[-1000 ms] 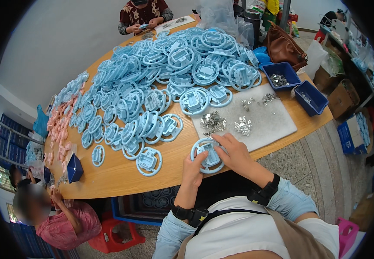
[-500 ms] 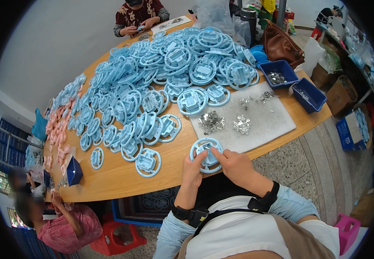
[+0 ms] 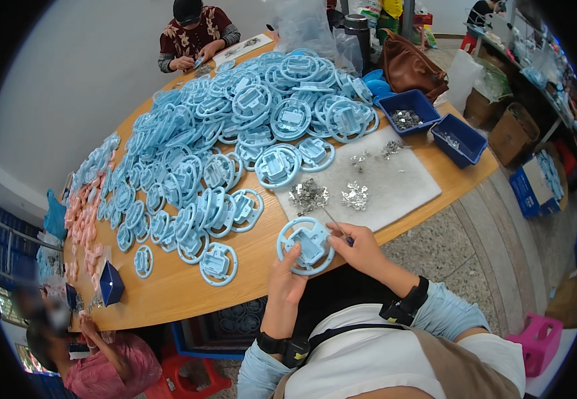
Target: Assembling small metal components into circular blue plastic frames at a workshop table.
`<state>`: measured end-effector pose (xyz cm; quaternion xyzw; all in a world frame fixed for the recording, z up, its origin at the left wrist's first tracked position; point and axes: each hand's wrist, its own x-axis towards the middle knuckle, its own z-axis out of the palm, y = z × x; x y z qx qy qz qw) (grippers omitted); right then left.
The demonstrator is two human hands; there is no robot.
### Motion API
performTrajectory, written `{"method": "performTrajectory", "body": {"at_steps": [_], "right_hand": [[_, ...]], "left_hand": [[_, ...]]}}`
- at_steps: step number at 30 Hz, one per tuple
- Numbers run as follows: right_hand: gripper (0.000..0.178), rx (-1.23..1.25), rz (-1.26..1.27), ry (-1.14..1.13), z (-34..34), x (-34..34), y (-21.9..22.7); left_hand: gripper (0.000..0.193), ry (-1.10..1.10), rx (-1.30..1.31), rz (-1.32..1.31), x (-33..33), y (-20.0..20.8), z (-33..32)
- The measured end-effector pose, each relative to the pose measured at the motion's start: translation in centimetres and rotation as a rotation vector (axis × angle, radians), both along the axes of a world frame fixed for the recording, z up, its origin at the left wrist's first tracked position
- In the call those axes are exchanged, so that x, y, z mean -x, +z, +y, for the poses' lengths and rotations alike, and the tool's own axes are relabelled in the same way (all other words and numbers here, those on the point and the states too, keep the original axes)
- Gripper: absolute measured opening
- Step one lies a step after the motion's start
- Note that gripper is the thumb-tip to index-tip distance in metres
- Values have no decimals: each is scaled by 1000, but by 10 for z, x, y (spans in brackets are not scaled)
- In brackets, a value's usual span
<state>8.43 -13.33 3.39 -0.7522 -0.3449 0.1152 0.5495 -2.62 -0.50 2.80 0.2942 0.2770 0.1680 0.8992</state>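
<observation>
1. Head view, left hand (image 3: 286,280): grip is grasping a light-blue plastic wheel (image 3: 312,246) at the worktop's (image 3: 256,269) near edge.
2. Right hand (image 3: 361,253): grip is holding a thin tool (image 3: 349,240) beside the wheel's rim.
3. Metal pieces (image 3: 308,195): lying heaped on a pale mat (image 3: 411,189).

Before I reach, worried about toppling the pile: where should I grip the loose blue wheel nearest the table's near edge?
Probably the near rim of the blue wheel, from that edge: that arc looks bare; the far side faces the pile.
</observation>
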Motion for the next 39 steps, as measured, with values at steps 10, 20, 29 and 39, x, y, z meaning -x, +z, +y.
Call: {"method": "performTrajectory", "body": {"at_steps": [10,20,29,39], "right_hand": [[21,-78,190,289,-19,-69,4],[11,157,-396,68,-30,-125,-9],[8,58,82,-22,-20,-104,10],[11,-81,-163,225,25,-46,11]], "left_hand": [[38,-527,-279,92,-12,6,11],[36,-194,-148,98,-20,-7,11],[37,-90,-56,17,-23,2,5],[33,-84,-148,2,-24,-15,4]]}}
